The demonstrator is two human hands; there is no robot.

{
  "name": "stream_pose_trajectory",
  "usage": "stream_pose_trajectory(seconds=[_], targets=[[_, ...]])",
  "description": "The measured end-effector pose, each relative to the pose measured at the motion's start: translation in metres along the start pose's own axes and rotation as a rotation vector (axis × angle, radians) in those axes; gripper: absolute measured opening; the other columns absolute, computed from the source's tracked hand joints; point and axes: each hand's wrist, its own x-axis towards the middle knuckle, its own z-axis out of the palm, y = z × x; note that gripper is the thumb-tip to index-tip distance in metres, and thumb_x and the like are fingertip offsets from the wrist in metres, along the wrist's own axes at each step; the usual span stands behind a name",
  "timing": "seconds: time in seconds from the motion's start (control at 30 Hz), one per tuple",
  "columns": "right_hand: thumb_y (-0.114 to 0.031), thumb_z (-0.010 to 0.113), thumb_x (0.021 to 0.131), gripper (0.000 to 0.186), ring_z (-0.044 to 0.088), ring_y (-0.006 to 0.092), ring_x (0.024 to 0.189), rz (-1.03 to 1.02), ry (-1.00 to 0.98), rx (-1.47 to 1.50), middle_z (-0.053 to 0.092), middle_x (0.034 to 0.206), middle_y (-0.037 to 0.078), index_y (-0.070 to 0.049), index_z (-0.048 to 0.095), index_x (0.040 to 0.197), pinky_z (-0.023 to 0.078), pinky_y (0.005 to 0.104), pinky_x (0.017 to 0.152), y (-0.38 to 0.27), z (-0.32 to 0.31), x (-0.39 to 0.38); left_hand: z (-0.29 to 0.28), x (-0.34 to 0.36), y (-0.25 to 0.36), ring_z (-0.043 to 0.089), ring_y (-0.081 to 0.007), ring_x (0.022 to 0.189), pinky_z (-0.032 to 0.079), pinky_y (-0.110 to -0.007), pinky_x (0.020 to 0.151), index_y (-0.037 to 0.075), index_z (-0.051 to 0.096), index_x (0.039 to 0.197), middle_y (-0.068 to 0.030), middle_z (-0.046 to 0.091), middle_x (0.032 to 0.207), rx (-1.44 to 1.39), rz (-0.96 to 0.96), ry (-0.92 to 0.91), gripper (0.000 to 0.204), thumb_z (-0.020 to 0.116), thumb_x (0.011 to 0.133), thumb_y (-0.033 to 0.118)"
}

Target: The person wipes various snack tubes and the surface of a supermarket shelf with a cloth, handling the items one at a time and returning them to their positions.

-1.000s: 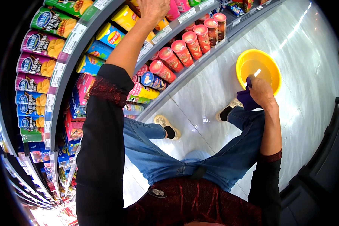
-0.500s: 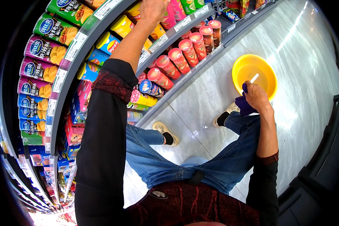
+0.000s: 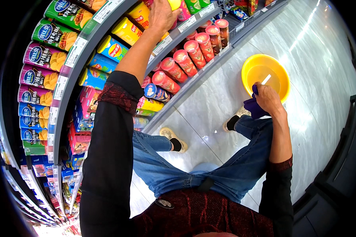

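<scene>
My left hand (image 3: 162, 16) reaches up to the shelf of chip canisters at the top. Its fingers are curled around a canister with a yellow round lid (image 3: 174, 4), mostly cut off by the upper edge. Yellow canisters (image 3: 126, 31) and blue ones (image 3: 112, 48) lie beside my wrist with their ends facing out. On the right, my right hand (image 3: 268, 98) is closed on a dark purple cloth (image 3: 254, 107) that hangs from it. Just beyond it, a yellow basin (image 3: 246, 75) stands on the floor. A white strip shows inside the basin; I cannot tell what it is.
Red-lidded canisters (image 3: 184, 63) line the lower shelf. Green and purple chip canisters (image 3: 47, 55) fill the upper shelf at left. A wire basket (image 3: 225, 8) with packets is at the top. Dark bins or cabinets (image 3: 332, 177) edge the right side. My shoes stand on grey tile (image 3: 201, 114).
My left hand has shifted slightly down, and a yellow canister lid now shows at its fingers. My right hand with the cloth has barely moved.
</scene>
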Motion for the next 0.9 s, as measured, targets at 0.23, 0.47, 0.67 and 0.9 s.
stream_pose_trajectory(seconds=[0.23,0.47,0.67,0.9], targets=[[-0.008,0.058,0.080,0.022,0.065,0.0398,0.081,0.028,-0.024,0.026,0.066,0.082,0.023,0.002,0.057,0.100,0.054,0.0470,0.073,-0.009,-0.008,0.000,-0.015,-0.012,0.009,0.049,-0.0409,0.108,0.043,-0.043,0.092,0.002,0.037,0.127,-0.0246,0.044,0.118,-0.004,-0.044,-0.067,0.066,0.072,0.073,0.018],[-0.013,0.059,0.082,0.027,0.065,0.0396,0.080,-0.046,0.033,0.059,0.065,0.083,0.027,0.003,0.059,0.103,0.053,0.0464,0.072,-0.008,-0.002,0.008,-0.100,-0.034,0.074,0.055,-0.0295,0.106,0.044,-0.040,0.092,0.003,0.045,0.122,-0.0167,0.053,0.115,-0.102,0.004,0.074,0.061,0.076,0.070,0.012],[-0.022,0.059,0.089,0.033,0.067,0.0318,0.077,0.079,-0.012,0.731,0.066,0.085,0.023,0.006,0.059,0.107,0.053,0.0375,0.070,-0.033,-0.009,0.011,-0.139,-0.095,0.080,0.060,-0.0191,0.093,0.049,-0.032,0.081,0.000,0.049,0.119,-0.0126,0.059,0.108,-0.895,-0.507,0.132,0.053,0.073,0.079,0.026],[-0.023,0.050,0.097,0.033,0.066,0.0269,0.087,0.291,-0.311,1.921,0.065,0.102,0.018,0.004,0.052,0.116,0.057,0.0441,0.071,-0.102,0.005,0.005,-0.132,-0.180,0.111,0.064,-0.0149,0.077,0.055,-0.030,0.071,0.003,0.054,0.114,-0.0079,0.063,0.094,-1.506,-1.047,0.146,0.032,0.063,0.089,0.020]])
